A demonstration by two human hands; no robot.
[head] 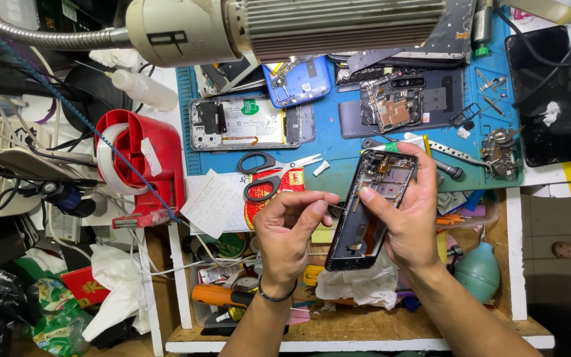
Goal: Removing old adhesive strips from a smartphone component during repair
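black phone frame (371, 211) gripped by right hand (408, 221); left hand (289, 231) pinches beside its edge.

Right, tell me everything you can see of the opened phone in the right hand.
The opened phone is a dark, slim frame with its back cover off, baring boards and metal shields near the top and a long empty bay below. It is held tilted, top end away from the person, above the cluttered bench. The right hand grips its right edge, thumb on the left rim. The left hand pinches a thin tool whose tip reaches its left edge.

head camera, looking steeply down, close over workbench (338, 142)
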